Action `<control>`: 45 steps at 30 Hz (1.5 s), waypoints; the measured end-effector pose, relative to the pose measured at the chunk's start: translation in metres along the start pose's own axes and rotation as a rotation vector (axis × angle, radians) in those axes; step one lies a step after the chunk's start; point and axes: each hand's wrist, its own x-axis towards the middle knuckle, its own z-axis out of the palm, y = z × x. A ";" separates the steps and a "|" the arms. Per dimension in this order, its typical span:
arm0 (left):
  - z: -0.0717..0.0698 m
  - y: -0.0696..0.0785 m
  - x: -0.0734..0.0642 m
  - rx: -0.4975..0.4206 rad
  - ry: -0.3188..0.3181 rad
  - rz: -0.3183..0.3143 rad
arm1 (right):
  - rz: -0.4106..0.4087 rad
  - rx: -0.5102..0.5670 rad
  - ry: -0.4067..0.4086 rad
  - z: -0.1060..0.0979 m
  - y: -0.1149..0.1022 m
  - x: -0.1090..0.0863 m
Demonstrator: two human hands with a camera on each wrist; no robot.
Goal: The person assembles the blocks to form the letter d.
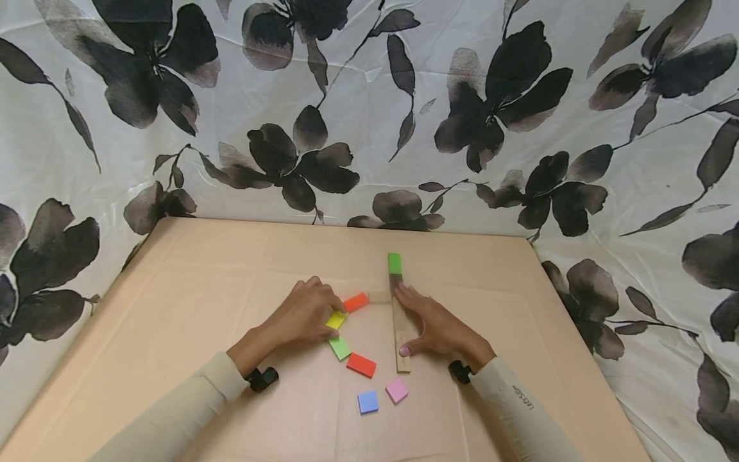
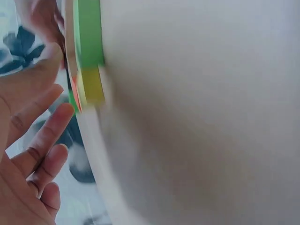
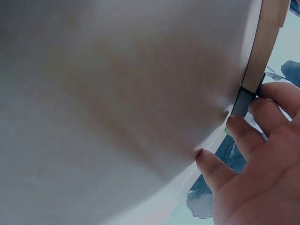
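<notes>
On the board, an arc of small flat blocks stands at the left hand (image 1: 306, 311). Its thumb and forefinger pinch the yellow block (image 1: 336, 320) at either end. An orange-red block (image 1: 356, 302) adjoins it on the far side, a light green block (image 1: 339, 348) on the near side. Beyond the orange-red one lies a pale wooden block (image 1: 379, 298). A straight row holds a bright green block (image 1: 394, 263), a dark block (image 1: 395, 281) and plain wooden blocks (image 1: 402, 362). The right hand (image 1: 441, 327) rests along the row's right side, fingers extended, thumb near its lower end.
A red block (image 1: 361, 364) lies just below the light green one. Nearer the person are a pink block (image 1: 396, 391) and a blue block (image 1: 367, 402). The tan board (image 1: 231, 256) ends at a floral cloth (image 1: 369, 96) behind and on both sides.
</notes>
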 end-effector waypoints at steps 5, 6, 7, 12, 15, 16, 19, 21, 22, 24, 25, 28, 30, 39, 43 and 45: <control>-0.001 -0.017 0.000 -0.011 -0.008 -0.056 | -0.014 -0.003 -0.002 0.000 0.001 0.000; 0.000 -0.019 -0.001 -0.021 -0.013 -0.057 | -0.014 -0.003 -0.001 0.000 0.001 0.000; 0.001 -0.020 -0.002 -0.033 -0.015 -0.054 | -0.012 -0.005 -0.001 0.000 0.001 0.000; 0.004 -0.021 -0.004 -0.073 -0.012 -0.041 | -0.005 -0.007 0.001 0.000 0.000 0.000; 0.006 -0.020 -0.005 -0.087 -0.006 -0.047 | -0.005 -0.008 0.000 0.000 -0.001 -0.001; 0.006 -0.019 -0.005 -0.090 -0.002 -0.046 | -0.004 -0.008 -0.001 0.000 -0.001 -0.001; 0.007 -0.018 -0.006 -0.096 0.003 -0.047 | 0.003 -0.006 -0.004 0.001 -0.002 -0.001; 0.007 -0.018 -0.006 -0.099 0.003 -0.048 | 0.006 -0.003 -0.004 0.001 -0.002 -0.002; 0.007 -0.018 -0.006 -0.096 0.007 -0.044 | 0.005 -0.003 -0.004 0.001 -0.002 -0.002; 0.006 -0.017 -0.007 -0.088 0.009 -0.045 | 0.003 -0.001 -0.002 0.001 -0.003 -0.002; 0.005 -0.017 -0.007 -0.083 0.010 -0.044 | 0.002 0.000 -0.001 0.001 -0.002 -0.002; 0.002 -0.013 -0.007 -0.066 0.019 -0.032 | -0.003 0.000 0.000 0.001 -0.002 -0.002; 0.000 -0.006 -0.006 -0.060 0.023 -0.025 | -0.003 0.000 0.000 0.001 -0.002 -0.002; 0.014 0.047 -0.010 -0.141 -0.011 0.140 | -0.008 0.002 0.002 0.000 0.000 -0.001; 0.027 0.069 -0.010 -0.166 -0.083 0.165 | -0.019 -0.008 0.003 -0.001 0.001 -0.001; 0.033 0.078 -0.009 -0.166 -0.099 0.179 | -0.025 -0.013 0.004 -0.001 0.000 -0.001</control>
